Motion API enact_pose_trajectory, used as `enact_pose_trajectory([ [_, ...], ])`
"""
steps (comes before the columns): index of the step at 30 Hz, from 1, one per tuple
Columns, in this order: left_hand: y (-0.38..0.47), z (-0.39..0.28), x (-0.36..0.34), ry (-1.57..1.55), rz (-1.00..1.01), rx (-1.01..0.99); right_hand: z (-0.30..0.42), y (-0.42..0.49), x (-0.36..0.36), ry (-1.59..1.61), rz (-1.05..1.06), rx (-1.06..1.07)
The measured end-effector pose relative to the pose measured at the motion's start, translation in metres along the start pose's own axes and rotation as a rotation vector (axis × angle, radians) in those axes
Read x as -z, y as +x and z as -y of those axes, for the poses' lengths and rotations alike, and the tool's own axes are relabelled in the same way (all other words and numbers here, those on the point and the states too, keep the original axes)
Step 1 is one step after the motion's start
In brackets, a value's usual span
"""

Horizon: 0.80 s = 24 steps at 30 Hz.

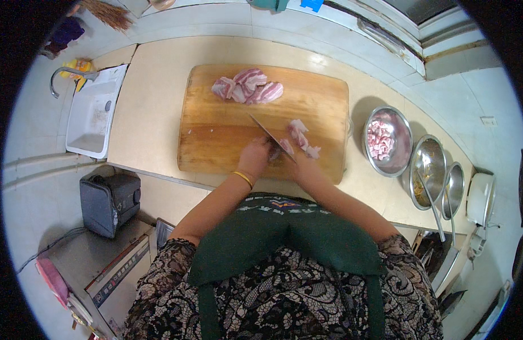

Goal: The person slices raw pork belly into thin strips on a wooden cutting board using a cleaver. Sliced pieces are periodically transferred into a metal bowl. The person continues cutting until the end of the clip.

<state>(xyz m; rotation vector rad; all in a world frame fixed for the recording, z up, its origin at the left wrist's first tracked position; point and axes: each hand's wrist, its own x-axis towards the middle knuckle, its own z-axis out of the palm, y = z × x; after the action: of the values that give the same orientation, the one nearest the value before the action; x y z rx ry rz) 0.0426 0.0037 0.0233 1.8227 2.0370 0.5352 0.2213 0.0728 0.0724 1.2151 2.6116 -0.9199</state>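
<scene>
My right hand (304,166) grips a knife (271,137), its handle hidden in the fist. The blade slants across the wooden cutting board (219,144), tip pointing up and left. On the left side of the blade my left hand (256,154) has its fingers curled down on a piece of meat (274,156), mostly hidden in shadow. A small cut piece (286,146) lies against the blade's right side. Further right is a short row of cut meat pieces (300,136). Several larger chunks of streaky raw meat (247,86) sit near the board's far edge.
A steel bowl (398,146) of cut meat stands right of the board. Past it are a second steel bowl (427,157) and a smaller one (456,180), with long utensil handles sticking out. At left are a white sink (85,136), a faucet (70,70) and a black box-shaped item (100,204).
</scene>
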Motion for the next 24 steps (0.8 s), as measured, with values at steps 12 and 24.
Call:
enact_pose_trajectory([
  [12, -0.003, 0.003, -0.008, -0.058, -0.107, -0.074, -0.01, 0.022, -0.02, 0.042, 0.079, -0.125],
  [24, -0.009, 0.001, -0.012, -0.071, -0.135, -0.088, -0.003, 0.008, -0.015, -0.011, 0.079, -0.086],
])
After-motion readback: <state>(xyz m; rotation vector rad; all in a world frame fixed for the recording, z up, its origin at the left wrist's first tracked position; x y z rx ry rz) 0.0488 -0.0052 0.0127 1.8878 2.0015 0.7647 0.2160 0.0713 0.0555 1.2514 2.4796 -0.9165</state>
